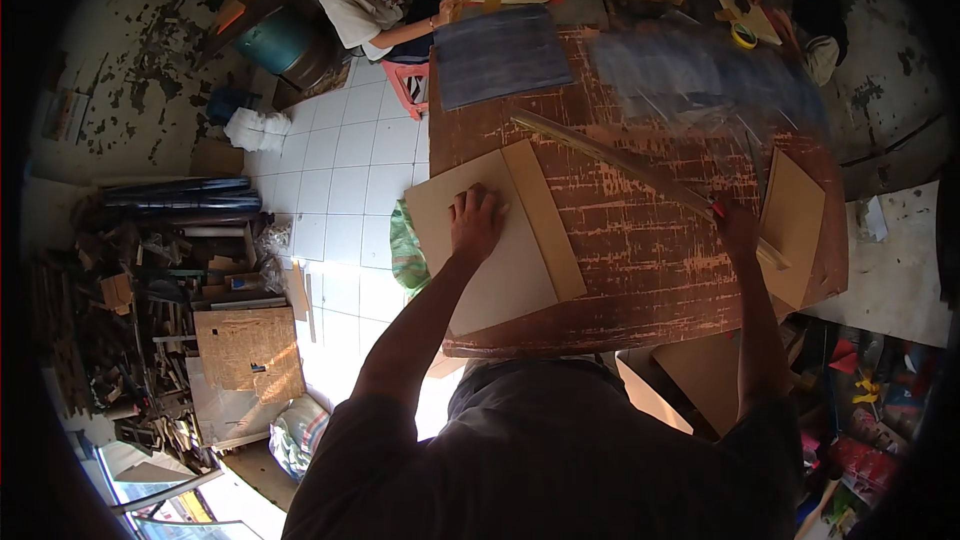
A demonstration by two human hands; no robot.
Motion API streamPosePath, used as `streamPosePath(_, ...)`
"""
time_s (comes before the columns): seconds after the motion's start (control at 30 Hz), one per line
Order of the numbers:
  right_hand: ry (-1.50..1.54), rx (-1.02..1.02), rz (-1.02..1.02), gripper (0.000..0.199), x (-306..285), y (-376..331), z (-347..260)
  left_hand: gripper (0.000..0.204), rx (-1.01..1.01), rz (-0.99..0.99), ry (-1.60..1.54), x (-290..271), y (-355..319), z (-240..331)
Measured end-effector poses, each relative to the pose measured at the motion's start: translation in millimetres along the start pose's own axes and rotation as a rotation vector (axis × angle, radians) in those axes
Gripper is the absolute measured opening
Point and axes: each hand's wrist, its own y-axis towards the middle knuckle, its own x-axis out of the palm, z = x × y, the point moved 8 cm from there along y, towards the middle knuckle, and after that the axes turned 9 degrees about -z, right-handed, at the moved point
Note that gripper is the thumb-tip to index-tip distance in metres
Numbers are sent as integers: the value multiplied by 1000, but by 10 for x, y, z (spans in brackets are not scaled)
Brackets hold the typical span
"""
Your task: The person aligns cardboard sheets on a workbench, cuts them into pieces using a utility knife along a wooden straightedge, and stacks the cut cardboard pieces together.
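My left hand [477, 223] lies with its fingers spread on a pale grey-brown cardboard sheet [500, 285]. Under that sheet, a browner piece of cardboard [548, 225] sticks out along the right side. Both rest at the left edge of the worn brown table [640, 300]. My right hand [738, 228] is closed at the right of the table, with a small red object [717, 208] showing at its fingers; its kind is unclear. A long wooden strip [630, 175] runs diagonally across the table and passes beside or under this hand. Another cardboard piece [795, 230] lies to its right.
A dark sheet [505, 55] and blurred, bluish clear sheeting [700, 75] cover the table's far part, near a yellow tape roll [742, 35]. One person [365, 0] sits at the far left, another [820, 15] at the far right. Scrap wood [120, 310] is piled left.
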Motion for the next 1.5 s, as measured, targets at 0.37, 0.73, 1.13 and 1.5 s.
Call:
streamPosePath(0.37,394,313,-121,40,177,-1401,-1006,35,99,42,-36,69,32,-96)
streamPosePath(0.73,526,548,-141,43,1191,-1918,-2590,50,150,109,-165,72,-49,-103)
streamPosePath(1.13,716,604,126,49,1249,-2092,-2800,35,578,17,-62,-9,-156,237)
streamPosePath(1.5,589,511,105,52,1285,-2114,-2936,32,575,-14,4,50,-148,274)
